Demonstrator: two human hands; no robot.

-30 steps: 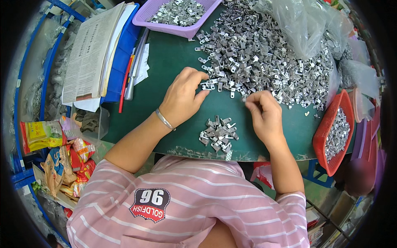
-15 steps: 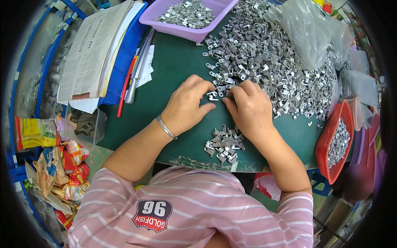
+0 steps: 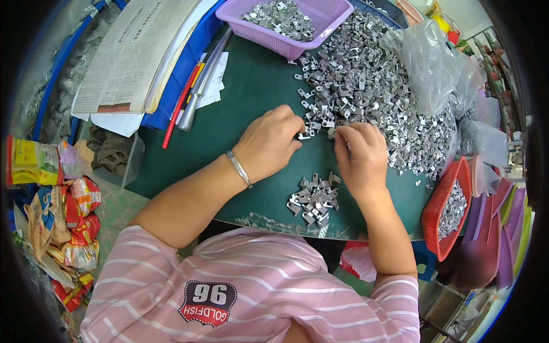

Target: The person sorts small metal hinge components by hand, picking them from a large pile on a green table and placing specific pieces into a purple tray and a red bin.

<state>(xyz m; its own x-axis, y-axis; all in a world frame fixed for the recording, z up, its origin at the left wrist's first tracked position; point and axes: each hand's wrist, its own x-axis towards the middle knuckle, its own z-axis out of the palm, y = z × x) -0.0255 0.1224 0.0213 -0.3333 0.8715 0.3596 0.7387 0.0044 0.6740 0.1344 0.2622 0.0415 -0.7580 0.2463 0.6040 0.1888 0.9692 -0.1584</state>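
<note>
A small metal clip (image 3: 304,136) sits pinched at the fingertips of the left hand (image 3: 269,143), at the near edge of the big heap of metal clips (image 3: 366,97) spread over the green mat (image 3: 251,91). The right hand (image 3: 359,157) is just beside it, fingers curled down and pressed together over clips at the heap's edge; whether it grips one I cannot tell. A silver bracelet (image 3: 238,168) circles the left wrist. Below the hands, near the mat's front edge, lies a small separate pile of clips (image 3: 313,199). Farther out, a purple basket (image 3: 320,23) of clips stands at the top, a red basket (image 3: 443,211) at the right, a clear plastic bag (image 3: 426,63) over the heap, and stacked papers (image 3: 131,51) at the left.
</note>
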